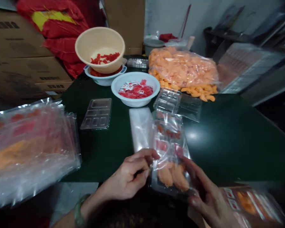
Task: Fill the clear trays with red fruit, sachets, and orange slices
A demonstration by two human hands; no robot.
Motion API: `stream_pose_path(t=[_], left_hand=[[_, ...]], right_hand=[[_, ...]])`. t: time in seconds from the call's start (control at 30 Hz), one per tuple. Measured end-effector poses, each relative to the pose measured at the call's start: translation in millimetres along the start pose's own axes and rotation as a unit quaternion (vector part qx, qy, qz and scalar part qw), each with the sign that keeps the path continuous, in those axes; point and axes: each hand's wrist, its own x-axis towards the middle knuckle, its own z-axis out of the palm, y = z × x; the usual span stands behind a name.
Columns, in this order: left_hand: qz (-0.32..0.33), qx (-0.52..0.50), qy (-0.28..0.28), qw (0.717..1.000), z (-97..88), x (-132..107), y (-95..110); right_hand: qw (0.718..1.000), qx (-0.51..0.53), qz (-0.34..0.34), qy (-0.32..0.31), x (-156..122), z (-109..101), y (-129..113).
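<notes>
A clear compartment tray [166, 186] sits partly inside a clear plastic bag [167, 152] at the near edge of the table. Large curved orange pieces [180, 179] fill its near part, with pink-red packets [161, 145] and small red pieces [173, 133] farther up. My left hand [130, 174] pinches the bag at its left edge, index finger and thumb closed. My right hand [207, 193] grips the right side of the bagged tray, fingers on top and thumb lower down at the edge. Glare and motion blur hide where bag and tray meet.
Flat plastic bags [141, 126], an unfilled tray [97, 113] and more trays [168, 100] lie ahead. Behind stand a packet bowl [136, 103], a cream basin [99, 41] and a sack of orange pieces [182, 65]. Filled bags pile left [33, 142] and lower right [251, 202].
</notes>
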Motion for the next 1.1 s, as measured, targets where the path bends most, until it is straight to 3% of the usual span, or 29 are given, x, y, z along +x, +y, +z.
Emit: stream_pose_path(t=[0.1,0.23,0.3,0.4,0.47,0.6,0.83,0.97,1.03,1.1], left_hand=[[0.034,-0.026,-0.064,0.997,23.2,33.4,-17.5],[0.049,0.046,-0.139,0.988,58.3,62.7,-46.7],[0.058,0.126,-0.155,0.978,71.3,67.1,-52.7],[0.083,0.237,-0.153,0.956,82.2,65.8,-49.4],[0.095,0.293,-0.147,0.94,85.8,64.1,-43.6],[0.114,0.363,-0.132,0.915,91.4,64.7,-32.2],[0.143,0.419,-0.133,0.887,98.5,60.6,-22.5],[0.091,0.439,-0.036,0.893,103.0,59.7,-21.3],[0.074,0.46,-0.025,0.884,109.5,65.5,-20.1],[0.067,0.488,-0.043,0.869,118.1,74.8,-20.3]], right_hand=[[0.999,-0.029,-0.03,0.015,-12.2,-22.1,21.7],[0.972,-0.197,-0.042,0.121,-14.9,-32.7,57.3],[0.919,-0.341,-0.063,0.186,-15.9,-32.2,66.9],[0.795,-0.523,-0.124,0.281,-16.6,-29.2,67.9],[0.753,-0.568,-0.174,0.284,-12.5,-27.5,64.6],[0.765,-0.565,-0.216,0.222,9.9,-23.5,58.3],[0.761,-0.568,-0.171,0.263,40.1,-15.5,48.4],[0.801,-0.493,-0.255,0.224,38.2,-20.5,61.4],[0.811,-0.443,-0.3,0.235,34.2,-23.9,71.1],[0.8,-0.425,-0.31,0.287,29.3,-26.1,79.4]])
